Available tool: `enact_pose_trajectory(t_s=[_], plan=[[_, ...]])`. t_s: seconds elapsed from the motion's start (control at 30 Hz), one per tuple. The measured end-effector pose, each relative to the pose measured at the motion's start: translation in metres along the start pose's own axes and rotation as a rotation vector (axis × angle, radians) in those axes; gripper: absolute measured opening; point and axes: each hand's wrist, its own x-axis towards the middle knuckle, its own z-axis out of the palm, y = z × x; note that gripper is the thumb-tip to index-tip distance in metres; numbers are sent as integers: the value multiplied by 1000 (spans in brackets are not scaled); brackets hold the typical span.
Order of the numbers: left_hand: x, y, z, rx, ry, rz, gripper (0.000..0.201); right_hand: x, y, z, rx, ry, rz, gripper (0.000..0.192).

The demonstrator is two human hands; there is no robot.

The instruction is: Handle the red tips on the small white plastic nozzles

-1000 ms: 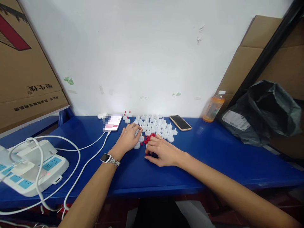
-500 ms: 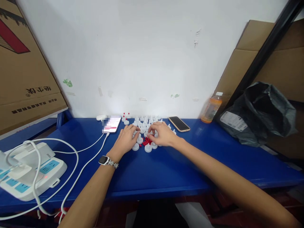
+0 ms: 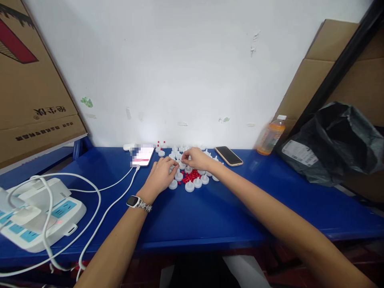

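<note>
Many white nozzle caps (image 3: 189, 187), round with a thin spout on top, stand in a cluster on the blue table. A heap of small red tips (image 3: 192, 175) lies among them. At the left side of the cluster, my left hand (image 3: 161, 173) has its thumb and fingers curled around a white nozzle cap, partly hidden by the fingers. My right hand (image 3: 196, 159) is pinched above the caps, close to the left fingertips. Whatever it pinches is too small to make out. Several caps with red tips on their spouts (image 3: 161, 153) stand apart at the back left.
A phone with a lit screen (image 3: 146, 155) lies left of the caps, its white cable running to a power strip (image 3: 72, 214). A dark-screened phone (image 3: 229, 156) lies to the right. Farther right are an orange drink bottle (image 3: 271, 136) and a black plastic bag (image 3: 327, 140). A wall closes the back.
My right hand has moved away from me, from beside the red heap to over the caps behind it, uncovering more red tips. My left hand stays about where it was. The view has shifted slightly.
</note>
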Motion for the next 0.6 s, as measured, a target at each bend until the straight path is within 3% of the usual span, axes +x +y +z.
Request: enact_pose_trajectory(t_s=[0.33,0.6], plan=[[0,-2,1,-12,11,2,31,15,-5,-1,-165,-98,-12,14],[-8,16,14,-143,202,-126,45,-34,-3,13,-84,276,26,35]])
